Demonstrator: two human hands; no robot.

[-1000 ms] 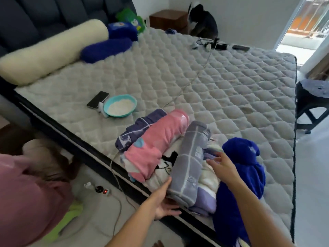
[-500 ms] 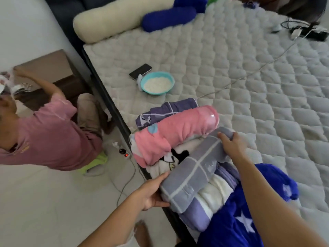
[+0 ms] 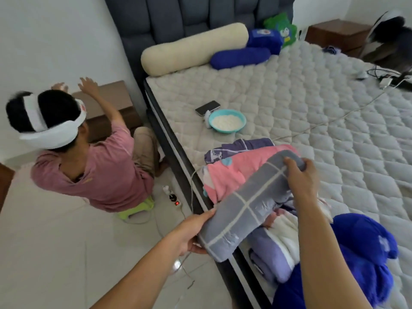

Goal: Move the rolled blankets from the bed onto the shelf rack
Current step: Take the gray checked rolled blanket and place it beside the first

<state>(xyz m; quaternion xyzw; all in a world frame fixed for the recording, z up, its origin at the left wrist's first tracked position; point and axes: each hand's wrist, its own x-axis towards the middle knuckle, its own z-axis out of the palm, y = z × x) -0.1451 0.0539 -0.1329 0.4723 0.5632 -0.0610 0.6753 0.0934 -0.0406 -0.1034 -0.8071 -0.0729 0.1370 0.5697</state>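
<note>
Left hand: the left hand (image 3: 191,233) cups the near, lower end of the grey rolled blanket with pale grid lines (image 3: 245,204), thumb on top of the roll and fingers under it, out past the bed's edge.
Right hand: the right hand (image 3: 301,177) is closed over the far, upper end of the same roll, fingers curled around its tip.
Grey blanket: held between both hands, slanting from lower left to upper right, across the other rolls and partly over the floor.
Pink blanket: a pink rolled fleece blanket with a blue patch (image 3: 234,175) lies on the bed just behind the grey one, touching it.
Purple blanket: a dark purple patterned rolled blanket (image 3: 240,147) lies beside the pink one, on its far side.
Lower pile: a lilac and white folded blanket (image 3: 276,248) sits under the grey roll at the mattress edge; a bright blue plush blanket (image 3: 361,248) is bunched to its right.
Bed: a white quilted mattress (image 3: 312,108) on a dark frame.
On the mattress: a light blue bowl holding something white (image 3: 227,120), with a dark phone (image 3: 207,107) just beside it; a long cream bolster (image 3: 194,49) and a blue bolster (image 3: 240,58) near the headboard.
Floor: a person in a pink shirt (image 3: 95,172) sits on a green stool (image 3: 138,208) beside the bed, arms raised towards a brown bedside cabinet (image 3: 111,101).
Shelf rack: out of view.
</note>
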